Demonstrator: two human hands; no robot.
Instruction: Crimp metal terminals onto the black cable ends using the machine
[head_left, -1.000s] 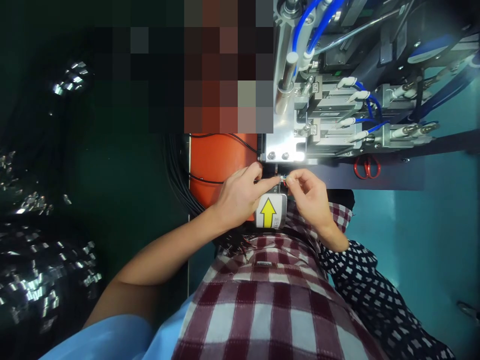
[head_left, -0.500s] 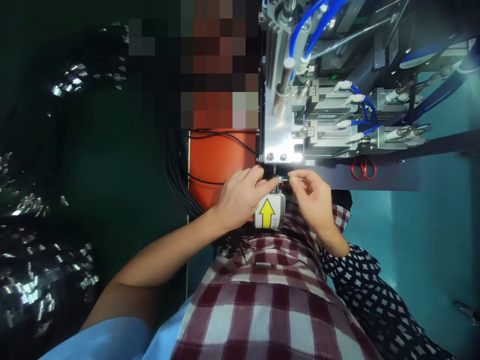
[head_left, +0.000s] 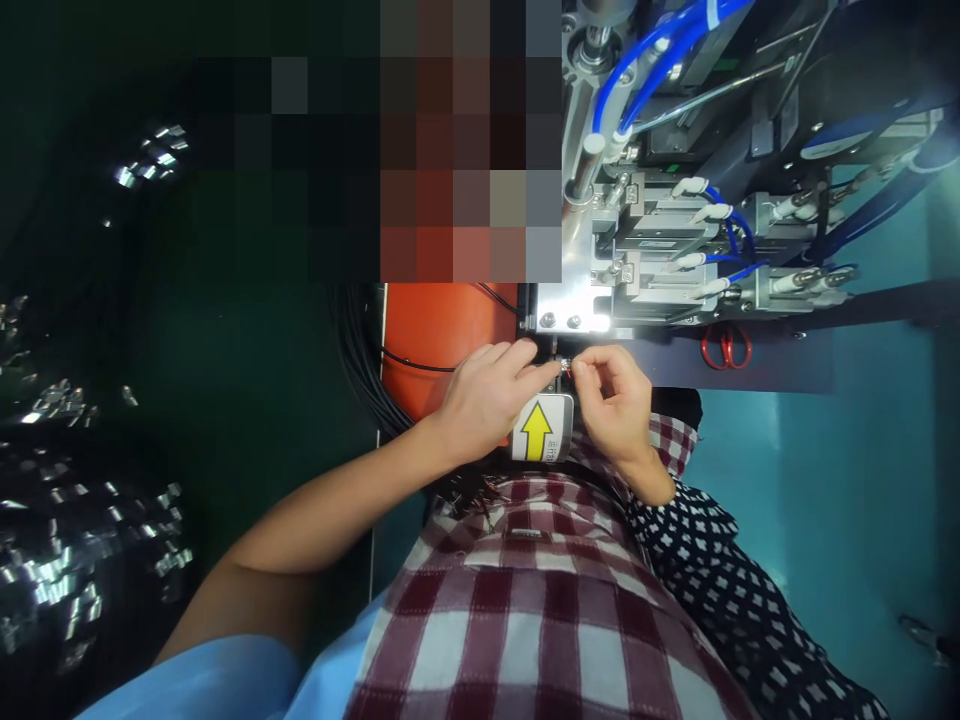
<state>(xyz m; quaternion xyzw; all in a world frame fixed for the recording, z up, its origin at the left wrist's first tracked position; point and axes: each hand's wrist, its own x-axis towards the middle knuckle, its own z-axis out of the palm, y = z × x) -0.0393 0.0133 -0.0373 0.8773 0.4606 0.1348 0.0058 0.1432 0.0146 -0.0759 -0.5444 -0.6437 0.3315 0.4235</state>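
Note:
A thin black cable (head_left: 420, 367) runs across an orange surface and disappears under my left hand (head_left: 486, 400). My left fingers are closed around it, the index finger stretched toward a small metal fixture (head_left: 555, 380). Fine coloured wires (head_left: 568, 372), a red one clearest, show in the narrow gap between my fingertips. My right hand (head_left: 621, 405) pinches the wire ends between thumb and forefinger, close beside the left fingertip. My fingers hide most of the wires and the cable's end.
A machine with metal cylinders (head_left: 660, 215) and blue air tubes (head_left: 637, 80) stands ahead on the right. Red-handled scissors (head_left: 726, 347) lie on the dark ledge. A yellow-arrow label (head_left: 537, 430) is below my hands. Bundled black cables (head_left: 356, 360) hang left of the orange bin (head_left: 450, 325).
My right hand has moved left, closer to my left fingertips, and less of the coloured wires shows between them. My left hand has stayed nearly in place; the view has shifted slightly.

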